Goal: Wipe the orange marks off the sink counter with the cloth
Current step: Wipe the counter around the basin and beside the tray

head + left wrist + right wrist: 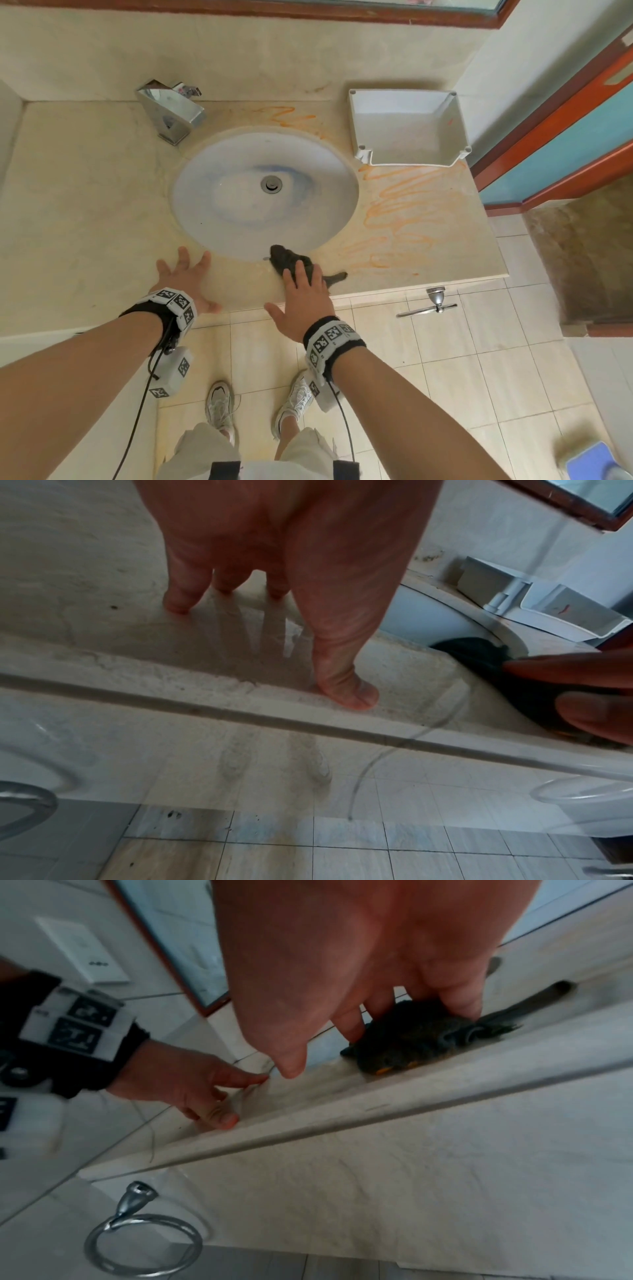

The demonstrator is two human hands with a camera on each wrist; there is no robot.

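Observation:
Orange scribbles (400, 205) cover the beige sink counter (85, 205) to the right of the basin, and fainter ones (287, 116) lie behind it. A dark grey cloth (291, 260) (411, 1037) is bunched at the basin's front rim. My right hand (305, 294) (342, 961) presses on it from above with its fingers; the thumb stays off to the side. Orange stains show on the cloth's underside in the right wrist view. My left hand (185, 277) (274, 561) lies flat, fingers spread, on the counter left of the cloth (479, 664).
The round white basin (239, 205) sits in the middle with a chrome faucet (171, 109) behind it on the left. A white plastic tray (407, 126) stands at the back right. A chrome towel ring (435, 301) hangs below the counter's front edge.

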